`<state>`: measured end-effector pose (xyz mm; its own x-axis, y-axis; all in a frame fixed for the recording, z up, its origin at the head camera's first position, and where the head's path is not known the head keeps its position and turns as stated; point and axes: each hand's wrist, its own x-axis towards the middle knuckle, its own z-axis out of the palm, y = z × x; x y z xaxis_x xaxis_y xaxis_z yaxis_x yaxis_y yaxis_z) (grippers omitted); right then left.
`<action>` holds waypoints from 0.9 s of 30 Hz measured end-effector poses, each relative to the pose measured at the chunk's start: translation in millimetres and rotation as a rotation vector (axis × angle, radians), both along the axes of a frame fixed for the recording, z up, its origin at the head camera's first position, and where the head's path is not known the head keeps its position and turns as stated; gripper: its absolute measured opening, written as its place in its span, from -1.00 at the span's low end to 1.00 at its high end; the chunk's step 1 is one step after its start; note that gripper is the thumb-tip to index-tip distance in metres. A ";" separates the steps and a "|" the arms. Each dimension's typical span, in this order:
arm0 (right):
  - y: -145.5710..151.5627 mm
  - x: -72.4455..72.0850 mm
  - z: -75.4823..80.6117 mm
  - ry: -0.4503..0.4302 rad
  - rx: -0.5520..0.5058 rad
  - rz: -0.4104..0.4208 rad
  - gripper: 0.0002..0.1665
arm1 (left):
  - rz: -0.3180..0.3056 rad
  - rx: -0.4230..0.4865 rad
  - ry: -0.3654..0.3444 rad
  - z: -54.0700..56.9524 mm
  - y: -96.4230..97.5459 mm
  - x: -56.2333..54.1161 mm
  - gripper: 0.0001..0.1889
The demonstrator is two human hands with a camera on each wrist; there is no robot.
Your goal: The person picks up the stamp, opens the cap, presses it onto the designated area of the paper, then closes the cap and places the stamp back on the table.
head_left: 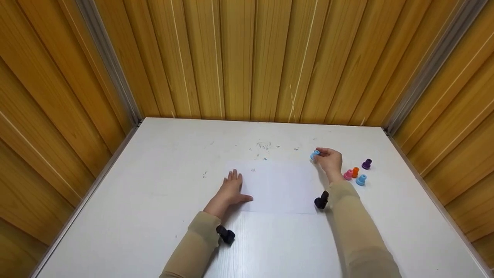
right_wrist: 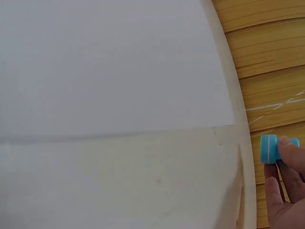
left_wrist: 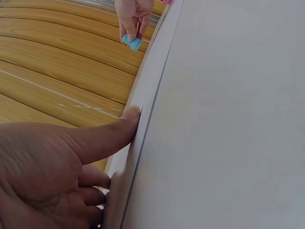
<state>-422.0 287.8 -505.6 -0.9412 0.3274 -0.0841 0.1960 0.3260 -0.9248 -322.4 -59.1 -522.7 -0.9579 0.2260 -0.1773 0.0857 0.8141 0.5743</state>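
A blank sheet of white paper [head_left: 279,189] lies on the white table. My left hand [head_left: 230,190] rests at the paper's left edge, fingers extended and thumb spread onto its near left corner. In the left wrist view, the thumb [left_wrist: 105,140] lies along the paper's edge. My right hand [head_left: 330,160] pinches a light blue toy stamp [head_left: 314,155] by its narrow knob, beyond the paper's far right corner. The right wrist view shows the stamp's wide round base [right_wrist: 268,149] with a pale line around it, pointing away from the fingers.
Right of my right forearm stand several more stamps: a pink one [head_left: 348,175], an orange one [head_left: 355,172], another light blue one [head_left: 361,180] and a purple one [head_left: 367,164]. Small dark marks [head_left: 264,146] spot the table [head_left: 173,154] behind the paper. Wood-patterned walls [head_left: 235,61] enclose it.
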 end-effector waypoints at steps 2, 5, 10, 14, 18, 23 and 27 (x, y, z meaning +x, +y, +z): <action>1.7 0.6 -1.9 -0.016 0.006 0.013 -0.53 | -0.004 -0.002 0.000 0.7 -0.2 0.0 0.08; 1.7 2.2 -5.7 -0.038 -0.024 0.010 -0.52 | -0.012 -0.005 0.001 0.8 -0.4 -0.3 0.08; -1.2 3.3 -11.6 -0.005 -0.251 -0.019 -0.41 | -0.022 0.006 0.015 0.4 -1.3 -0.6 0.07; -0.8 3.5 -11.8 -0.012 -0.255 -0.011 -0.38 | -0.027 0.008 0.023 -0.3 -2.1 -0.9 0.07; 3.4 3.8 -6.4 -0.046 -0.140 0.045 -0.36 | -0.028 0.002 0.019 -1.0 -2.6 -1.8 0.07; 14.9 4.2 13.0 -0.033 0.008 0.077 -0.41 | -0.022 -0.005 0.005 -0.6 -3.2 -2.0 0.08; 35.7 6.7 37.3 -0.003 -0.047 -0.001 -0.44 | -0.022 -0.012 0.005 -0.6 -2.8 -2.3 0.08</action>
<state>-415.3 323.5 -468.3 -0.9407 0.3235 -0.1021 0.1989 0.2824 -0.9384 -324.7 -61.8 -523.3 -0.9537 0.2446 -0.1751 0.1065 0.8189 0.5640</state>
